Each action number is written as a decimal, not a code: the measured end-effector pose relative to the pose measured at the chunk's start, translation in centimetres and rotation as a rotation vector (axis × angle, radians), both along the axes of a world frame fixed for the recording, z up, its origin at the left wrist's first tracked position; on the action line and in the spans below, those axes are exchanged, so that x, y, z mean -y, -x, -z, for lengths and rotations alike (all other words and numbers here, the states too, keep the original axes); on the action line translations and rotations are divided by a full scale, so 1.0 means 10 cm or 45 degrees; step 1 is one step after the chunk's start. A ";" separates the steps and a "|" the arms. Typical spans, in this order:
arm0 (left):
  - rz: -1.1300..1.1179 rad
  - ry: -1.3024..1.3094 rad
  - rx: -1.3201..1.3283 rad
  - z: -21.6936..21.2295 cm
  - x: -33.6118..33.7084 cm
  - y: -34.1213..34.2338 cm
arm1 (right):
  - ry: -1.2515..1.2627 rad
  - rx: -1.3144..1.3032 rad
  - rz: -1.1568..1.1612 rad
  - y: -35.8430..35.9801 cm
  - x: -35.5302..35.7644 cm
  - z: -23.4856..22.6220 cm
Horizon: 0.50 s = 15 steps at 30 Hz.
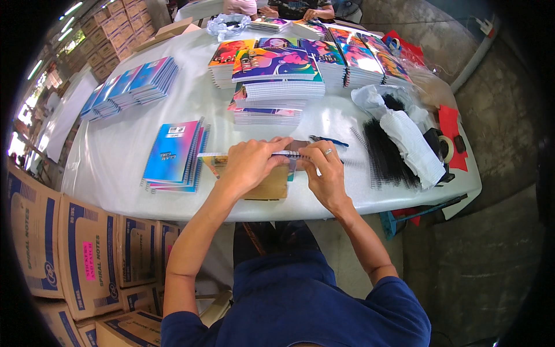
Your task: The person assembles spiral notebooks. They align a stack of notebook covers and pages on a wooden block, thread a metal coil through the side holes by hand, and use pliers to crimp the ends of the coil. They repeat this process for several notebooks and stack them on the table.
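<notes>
My left hand (253,162) is closed on a notebook (213,155), which I hold edge-on with its punched edge facing up. At the right end of that edge, the fingers of my right hand (325,173) pinch a black plastic coil (354,163). The coil's free end trails to the right and looks blurred. How far the coil runs through the holes is hidden by my fingers. Below the hands lies a brown wooden block (267,191). Blue-handled pliers (329,140) rest just beyond my right hand. Several coil-bound notebooks (171,151) are piled left of my hands.
Stacks of colourful notebooks (277,65) stand ahead, with blue bound ones (130,82) at far left. Loose black coils (386,151), white wrapping (411,149) and a tape roll (446,148) lie right. Cartons (89,254) are stacked lower left. Another person's hand (312,14) shows across the table.
</notes>
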<state>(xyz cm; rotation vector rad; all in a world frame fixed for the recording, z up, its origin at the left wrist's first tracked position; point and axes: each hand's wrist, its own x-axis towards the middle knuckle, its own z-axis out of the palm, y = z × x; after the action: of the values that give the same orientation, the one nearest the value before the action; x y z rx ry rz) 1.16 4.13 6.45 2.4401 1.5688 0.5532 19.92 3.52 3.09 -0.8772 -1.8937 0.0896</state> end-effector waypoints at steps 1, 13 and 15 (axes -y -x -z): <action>-0.002 -0.006 -0.005 0.00 0.00 0.00 | 0.019 0.008 -0.017 -0.01 -0.01 0.01; 0.116 -0.133 0.021 0.02 0.08 -0.07 | 0.405 0.223 -0.287 -0.18 -0.13 0.01; 0.136 0.004 -0.117 -0.04 0.09 -0.11 | 0.913 0.268 -0.546 -0.33 -0.36 -0.19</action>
<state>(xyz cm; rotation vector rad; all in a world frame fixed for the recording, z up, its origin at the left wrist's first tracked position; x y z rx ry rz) 2.27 3.20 6.83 2.5625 1.4598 0.4255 23.21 7.14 5.03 -0.9439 -2.2579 1.0207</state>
